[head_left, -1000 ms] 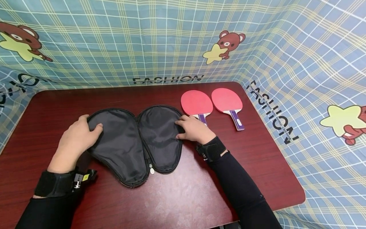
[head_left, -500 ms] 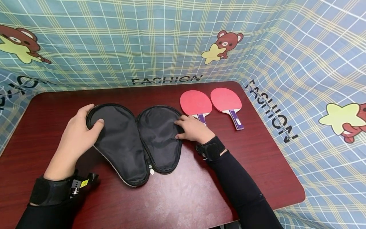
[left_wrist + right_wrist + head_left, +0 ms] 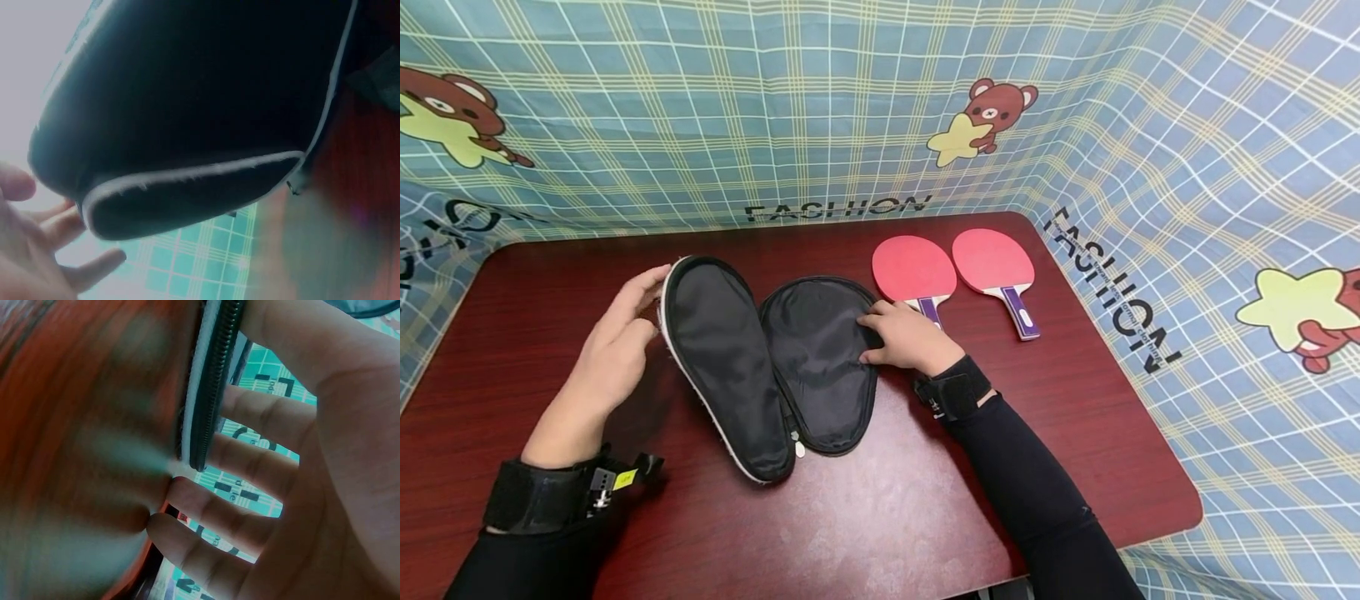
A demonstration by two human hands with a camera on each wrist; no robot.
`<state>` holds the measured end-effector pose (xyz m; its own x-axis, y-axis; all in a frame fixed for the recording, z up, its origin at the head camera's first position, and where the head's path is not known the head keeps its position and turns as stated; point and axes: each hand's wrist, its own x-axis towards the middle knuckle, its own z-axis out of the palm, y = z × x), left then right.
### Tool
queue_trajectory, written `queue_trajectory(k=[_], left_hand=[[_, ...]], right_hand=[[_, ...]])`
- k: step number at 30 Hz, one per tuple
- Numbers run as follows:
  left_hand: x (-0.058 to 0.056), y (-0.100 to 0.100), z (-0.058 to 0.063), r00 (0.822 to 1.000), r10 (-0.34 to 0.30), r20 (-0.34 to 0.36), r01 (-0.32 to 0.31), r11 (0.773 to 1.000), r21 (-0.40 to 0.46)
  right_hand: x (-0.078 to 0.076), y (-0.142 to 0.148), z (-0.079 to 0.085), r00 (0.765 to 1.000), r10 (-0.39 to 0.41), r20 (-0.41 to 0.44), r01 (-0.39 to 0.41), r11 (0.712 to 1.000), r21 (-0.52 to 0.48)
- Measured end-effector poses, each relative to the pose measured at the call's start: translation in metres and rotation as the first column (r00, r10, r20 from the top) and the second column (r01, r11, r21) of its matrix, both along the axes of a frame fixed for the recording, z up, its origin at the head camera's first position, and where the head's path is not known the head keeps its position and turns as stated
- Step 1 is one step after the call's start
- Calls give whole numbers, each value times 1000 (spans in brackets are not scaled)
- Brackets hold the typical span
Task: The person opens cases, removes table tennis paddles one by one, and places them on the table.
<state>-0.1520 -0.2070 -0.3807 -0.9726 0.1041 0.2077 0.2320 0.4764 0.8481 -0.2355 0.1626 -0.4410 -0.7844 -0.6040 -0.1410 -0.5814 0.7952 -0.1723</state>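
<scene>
A black zippered table tennis paddle case (image 3: 823, 358) lies spread open on the table, its two halves joined along the middle. The left half (image 3: 722, 367) is tilted up toward the right half, showing its pale outer edge. My left hand (image 3: 613, 354) is at its far left edge, the extended fingers touching it from outside; in the left wrist view, the fingers (image 3: 97, 269) spread just by the case's corner. My right hand (image 3: 910, 337) rests on the right half's edge, thumb and fingertips on top. Its zipper teeth (image 3: 219, 381) show in the right wrist view.
Two red table tennis paddles (image 3: 913, 267) (image 3: 992, 260) with purple-and-white handles lie at the back right, the nearer one partly behind my right hand. A zipper pull (image 3: 799, 448) hangs at the case's front. Checked cloth (image 3: 835, 108) walls surround the dark red table (image 3: 1075, 433).
The case's left half has lifted from lying flat and tipped rightward. My left hand has gone from thumb over its edge to fingers against its outer side. The right hand stays put.
</scene>
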Motion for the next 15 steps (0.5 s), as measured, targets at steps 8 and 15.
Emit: queue_trajectory(k=[8,15], left_hand=[[-6,9,-6,996,-78,45,82,994,-75],[-10,17,-18,992,-90,-93,83,993,-81]], right_hand=[[-1,0,-1,1000,-3,-2,3,1000,4],[-1,0,-1,1000,-3,-4,3,1000,6]])
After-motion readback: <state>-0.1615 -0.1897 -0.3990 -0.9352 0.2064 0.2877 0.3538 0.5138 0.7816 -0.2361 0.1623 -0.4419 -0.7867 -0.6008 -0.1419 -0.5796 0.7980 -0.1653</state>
